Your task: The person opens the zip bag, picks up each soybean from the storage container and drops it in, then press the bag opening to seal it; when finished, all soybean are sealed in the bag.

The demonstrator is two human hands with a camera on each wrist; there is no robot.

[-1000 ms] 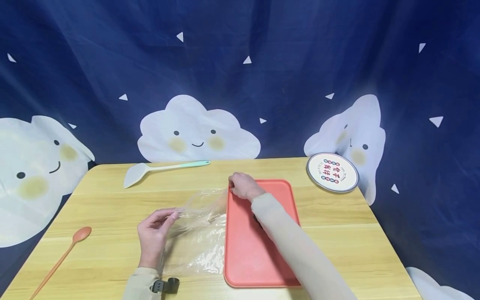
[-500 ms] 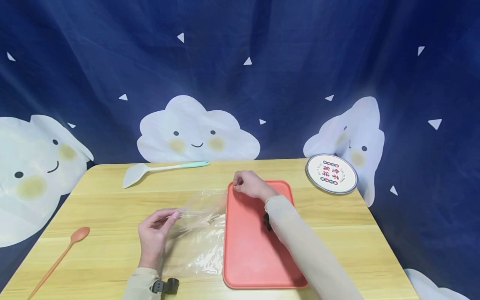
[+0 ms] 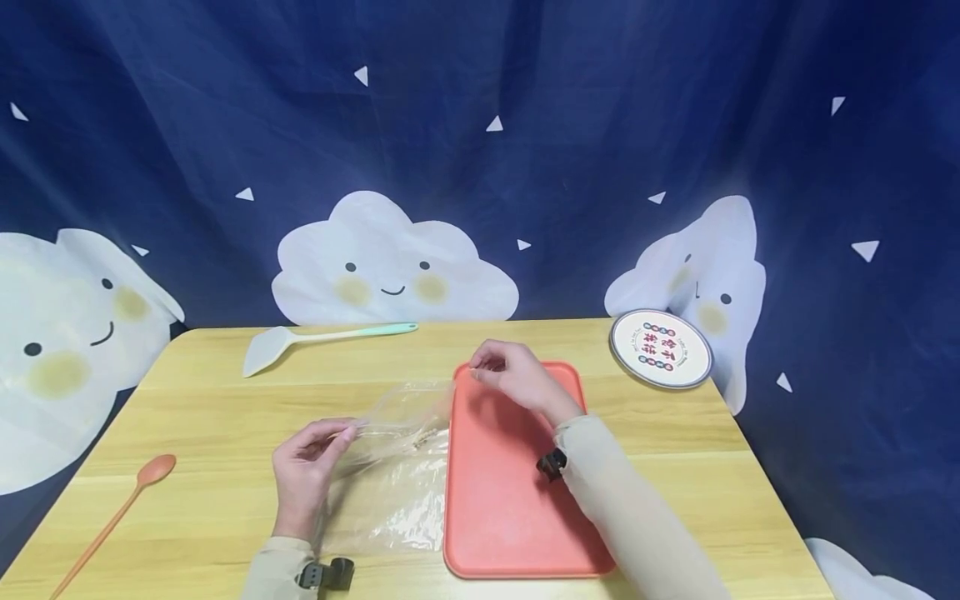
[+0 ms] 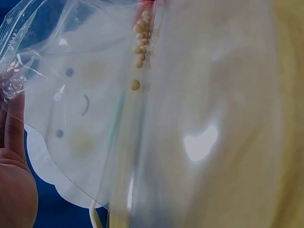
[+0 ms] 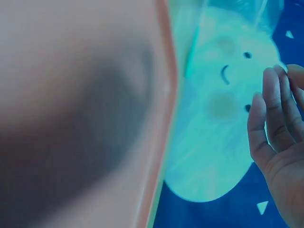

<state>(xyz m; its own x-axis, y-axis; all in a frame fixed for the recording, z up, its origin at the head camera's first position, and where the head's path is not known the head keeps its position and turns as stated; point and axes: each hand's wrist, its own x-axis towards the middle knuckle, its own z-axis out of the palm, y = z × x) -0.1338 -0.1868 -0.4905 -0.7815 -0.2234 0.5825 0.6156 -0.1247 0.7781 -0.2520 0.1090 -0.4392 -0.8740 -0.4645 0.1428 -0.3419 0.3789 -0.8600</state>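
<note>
A clear plastic bag lies on the table at the left of a red tray. Its upper part is lifted, and my left hand pinches this edge between thumb and fingers. Several small round beige beans, like soybeans, lie along a fold inside the bag. My right hand hovers over the tray's far left corner, its thumb and forefinger tips brought together. Whether something tiny sits between those fingertips is hidden. In the right wrist view the other fingers are only slightly bent.
A white spatula with a mint handle end lies along the table's back edge. On the left is an orange spoon. A round plate with printed writing sits at the back right. A cloud-patterned curtain hangs behind.
My right hand has drawn away from the bag and slid a little to the right over the tray. The left hand keeps its pinch on the bag, nearly still.
</note>
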